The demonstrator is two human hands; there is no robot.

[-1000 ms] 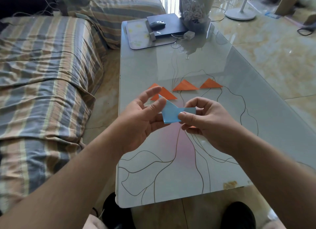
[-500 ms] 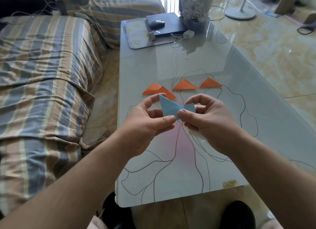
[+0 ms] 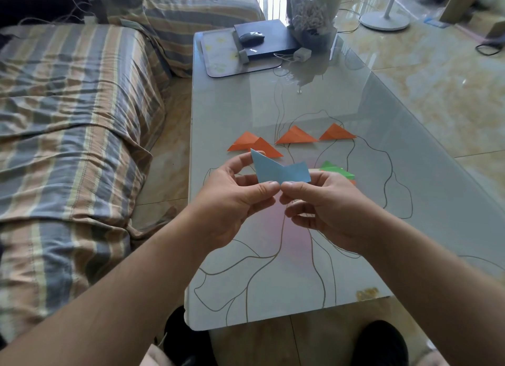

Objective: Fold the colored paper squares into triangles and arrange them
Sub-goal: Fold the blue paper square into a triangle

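A light blue paper (image 3: 278, 171), partly folded, is held up above the glass table (image 3: 396, 147). My left hand (image 3: 235, 201) pinches its left lower edge and my right hand (image 3: 325, 204) pinches its right lower edge, thumbs nearly touching. Beyond the hands, several orange folded triangles lie in a row: two overlapping (image 3: 254, 145), one in the middle (image 3: 296, 136) and one at the right (image 3: 337, 133). Green paper (image 3: 337, 171) with a bit of orange under it shows just behind my right hand.
A black laptop (image 3: 269, 42) with a mouse (image 3: 251, 36), a tray (image 3: 218, 54) and a wrapped bouquet (image 3: 311, 13) stand at the table's far end. A striped sofa (image 3: 68, 114) runs along the left. A fan base (image 3: 385, 22) stands on the floor far right.
My left thumb came down onto the blue paper's lower edge beside my right thumb. The paper rose a little and its left flap now points up.
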